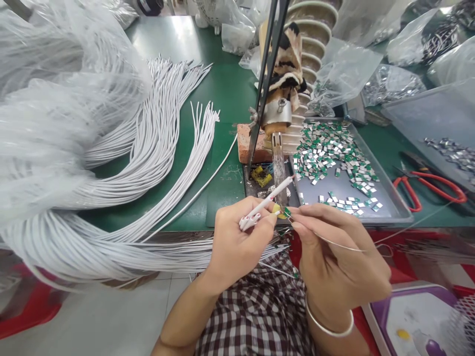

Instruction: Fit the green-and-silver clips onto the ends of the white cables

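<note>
My left hand [241,237] is closed round several white cables, whose cut ends [250,221] show beside the thumb; one white cable [272,195] sticks up to the right above it. My right hand [334,257] pinches a small green circuit board [287,212] and a thin wire [334,242] that trails off to the right. The fingertips of both hands almost meet under a metal soldering tip [278,163], which hangs from a clamped holder [276,113]. Something yellow lies between the fingertips.
Bundles of white cables [148,168] cover the table's left side under plastic. A brick [247,143] stands behind the tip. To the right are a tray [393,198] of small green boards [330,148] and red-handled pliers [438,185]. A ribbed hose [311,44] rises behind.
</note>
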